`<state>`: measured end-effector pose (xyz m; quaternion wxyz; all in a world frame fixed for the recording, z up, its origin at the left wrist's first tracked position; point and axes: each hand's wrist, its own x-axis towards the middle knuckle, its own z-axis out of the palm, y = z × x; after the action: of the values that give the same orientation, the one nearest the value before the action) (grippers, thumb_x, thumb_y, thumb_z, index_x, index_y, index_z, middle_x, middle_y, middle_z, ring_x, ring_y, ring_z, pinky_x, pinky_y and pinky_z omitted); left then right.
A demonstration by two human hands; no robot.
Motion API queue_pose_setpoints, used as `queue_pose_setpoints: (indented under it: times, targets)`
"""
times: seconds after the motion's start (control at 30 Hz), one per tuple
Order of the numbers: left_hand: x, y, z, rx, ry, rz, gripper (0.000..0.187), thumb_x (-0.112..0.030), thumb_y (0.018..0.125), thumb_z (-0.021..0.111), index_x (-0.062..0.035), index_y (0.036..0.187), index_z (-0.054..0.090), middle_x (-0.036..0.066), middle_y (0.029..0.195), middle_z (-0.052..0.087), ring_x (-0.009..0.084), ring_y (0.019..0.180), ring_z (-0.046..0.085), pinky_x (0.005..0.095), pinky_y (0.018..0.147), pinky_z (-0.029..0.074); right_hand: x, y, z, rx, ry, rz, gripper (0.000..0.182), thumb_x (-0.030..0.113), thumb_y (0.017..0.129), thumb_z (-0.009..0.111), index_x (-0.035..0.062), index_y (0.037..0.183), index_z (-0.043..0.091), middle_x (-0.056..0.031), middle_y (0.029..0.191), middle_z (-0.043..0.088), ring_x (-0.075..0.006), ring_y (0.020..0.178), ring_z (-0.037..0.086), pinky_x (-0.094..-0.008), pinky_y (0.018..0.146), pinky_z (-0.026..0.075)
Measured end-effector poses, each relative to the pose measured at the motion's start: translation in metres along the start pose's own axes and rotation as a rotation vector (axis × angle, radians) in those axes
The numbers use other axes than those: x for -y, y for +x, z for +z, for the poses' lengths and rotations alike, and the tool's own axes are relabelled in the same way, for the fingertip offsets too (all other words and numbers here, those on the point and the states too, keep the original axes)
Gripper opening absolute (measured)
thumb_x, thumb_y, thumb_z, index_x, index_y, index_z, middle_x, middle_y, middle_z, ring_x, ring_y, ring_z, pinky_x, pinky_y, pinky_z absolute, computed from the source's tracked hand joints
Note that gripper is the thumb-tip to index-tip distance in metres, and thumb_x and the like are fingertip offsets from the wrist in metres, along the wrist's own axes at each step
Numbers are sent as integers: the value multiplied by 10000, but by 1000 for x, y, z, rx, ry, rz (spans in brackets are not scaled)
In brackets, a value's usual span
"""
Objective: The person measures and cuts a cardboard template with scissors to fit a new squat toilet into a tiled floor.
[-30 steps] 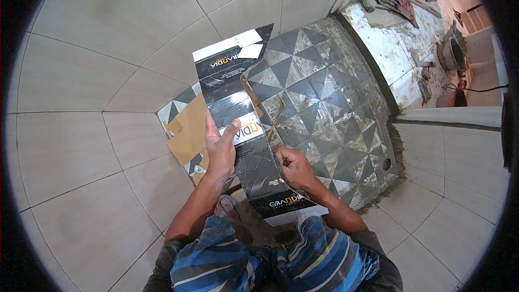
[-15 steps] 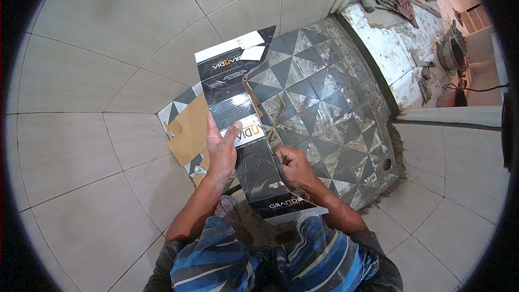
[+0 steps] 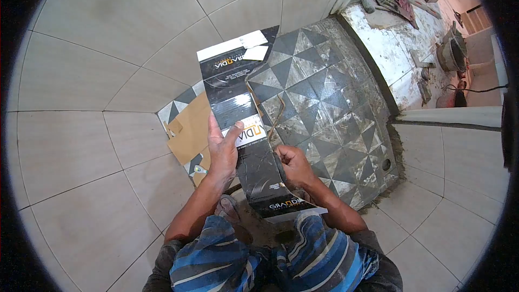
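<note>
A long black cardboard piece (image 3: 232,94) with white and orange lettering slants across the middle of the view, its lower end above my knees. My left hand (image 3: 223,148) grips its left edge, thumb on the printed face and fingers behind. At the right edge, my right hand (image 3: 293,163) is closed with curled fingers; whatever it pinches is hidden. A thin brown torn strip (image 3: 280,112) sticks out beside the cardboard. Flat brown cardboard (image 3: 189,132) lies on the floor to the left, with a small white object (image 3: 200,169) at its lower edge.
Patterned grey and white floor tiles (image 3: 324,103) carry dusty smears. A round drain (image 3: 386,164) sits at the right. Large beige wall tiles (image 3: 70,151) surround the floor. Beyond a dark raised sill (image 3: 367,62) are a bucket (image 3: 452,54), a dark red cloth (image 3: 403,2) and scattered debris.
The top of the black cardboard has shifted very slightly to the right. Both hands stay in nearly the same places.
</note>
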<state>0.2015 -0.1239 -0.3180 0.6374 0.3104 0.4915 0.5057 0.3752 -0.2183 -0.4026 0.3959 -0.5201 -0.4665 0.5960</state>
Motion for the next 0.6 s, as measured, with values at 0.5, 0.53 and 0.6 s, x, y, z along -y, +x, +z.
queue_pose_setpoints:
  times: [0.5, 0.53, 0.6]
  targets:
    - [3, 3, -3, 47, -43, -17, 654, -64, 929, 657, -52, 1476, 298, 108, 1294, 546, 179, 1141, 587, 332, 947, 529, 0, 4, -4, 23, 94, 40, 224, 73, 920, 710, 43, 771, 545, 59, 771, 539, -28, 714, 480, -223, 605, 395]
    - [4, 2, -2, 48, -42, -16, 654, -64, 929, 657, -52, 1476, 298, 108, 1294, 546, 179, 1141, 587, 332, 947, 529, -8, 4, -5, 21, 65, 38, 224, 72, 922, 707, 42, 771, 544, 59, 769, 537, -29, 709, 479, -222, 603, 394]
    - [3, 2, -1, 43, -37, -11, 646, -54, 927, 654, -53, 1471, 304, 107, 1292, 546, 179, 1136, 591, 329, 939, 534, -7, 4, -5, 19, 35, 39, 224, 71, 924, 704, 42, 770, 543, 59, 768, 536, -29, 705, 478, -222, 601, 394]
